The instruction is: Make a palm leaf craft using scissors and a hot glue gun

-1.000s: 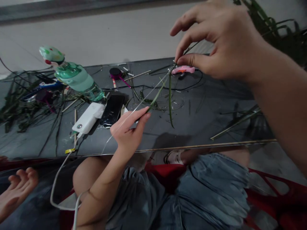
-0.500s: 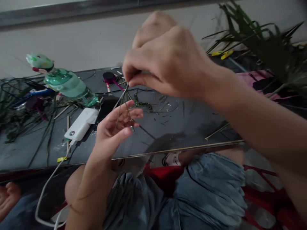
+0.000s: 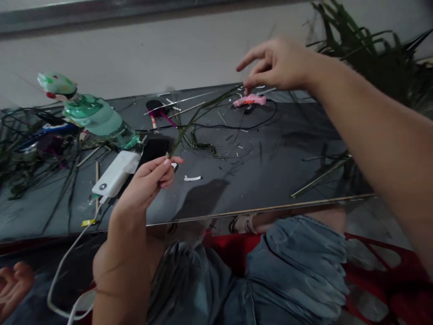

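My left hand (image 3: 147,183) pinches the lower end of a long green leaf strip (image 3: 199,113) between thumb and fingers, over the front part of the table. The strip slants up and right. Its far end reaches the thumb of my right hand (image 3: 274,67), which is raised with its fingers apart; I see no firm grip there. Below that hand lies a pink glue gun (image 3: 250,100) with a black cord. A small dark green twisted leaf piece (image 3: 202,144) rests on the table between the hands.
A green bottle (image 3: 98,117) leans at the left, behind a white power bank (image 3: 115,174) with a white cable and a black phone (image 3: 154,151). Leaves pile at the far left and right (image 3: 368,54). Scraps dot the dark table (image 3: 257,180). Another person's hand (image 3: 15,286) shows at lower left.
My right hand has moved right and back, opening from its pinch. My left hand has closed on the leaf strip and shifted slightly left. The glue gun has come into view.
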### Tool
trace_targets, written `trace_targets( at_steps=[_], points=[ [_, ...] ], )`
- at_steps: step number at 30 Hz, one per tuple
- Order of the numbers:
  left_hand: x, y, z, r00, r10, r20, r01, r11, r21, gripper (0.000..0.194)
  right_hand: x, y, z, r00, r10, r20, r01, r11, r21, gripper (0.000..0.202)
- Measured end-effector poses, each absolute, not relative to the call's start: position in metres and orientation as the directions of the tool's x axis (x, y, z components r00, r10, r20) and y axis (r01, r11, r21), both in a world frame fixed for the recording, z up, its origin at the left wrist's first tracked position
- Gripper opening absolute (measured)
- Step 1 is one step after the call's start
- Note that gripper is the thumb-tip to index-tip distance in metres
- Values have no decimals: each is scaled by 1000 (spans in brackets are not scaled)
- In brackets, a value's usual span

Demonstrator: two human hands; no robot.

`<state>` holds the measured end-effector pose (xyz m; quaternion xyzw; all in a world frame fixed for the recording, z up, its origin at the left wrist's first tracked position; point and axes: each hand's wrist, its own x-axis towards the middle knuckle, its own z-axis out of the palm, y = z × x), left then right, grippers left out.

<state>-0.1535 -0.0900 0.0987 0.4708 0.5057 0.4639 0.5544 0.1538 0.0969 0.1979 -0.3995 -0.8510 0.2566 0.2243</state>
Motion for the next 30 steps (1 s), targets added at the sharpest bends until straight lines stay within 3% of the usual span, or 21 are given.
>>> trace_targets(
  at_steps=[7,10,13,17,21,26,30],
  points=[
    [-164,-79,90,-106,993,-51,120,64,991,22,194,77,160,-436,893,106,673,403,-620,47],
    [-169,-69,86,-209,978,-31,221,78,972,24,203,47,132,-340,931,135,632,332,-700,43],
    [-178,-56,84,-346,938,25,257,69,964,29,203,4,97,-168,974,153,486,217,-846,41],
    [-187,-41,82,-348,935,59,170,1,986,27,190,-58,59,-90,993,-77,250,-53,-967,49],
    [-192,-34,88,-305,939,160,162,-114,980,17,174,-97,43,-81,970,-229,119,-218,-969,57],
    [-192,-31,92,-365,911,192,184,-132,974,21,161,-106,38,-34,960,-279,9,-279,-960,56],
    [-167,-46,77,-453,860,233,346,-71,936,32,141,-116,43,173,929,-327,-342,-255,-905,55]
  ],
)
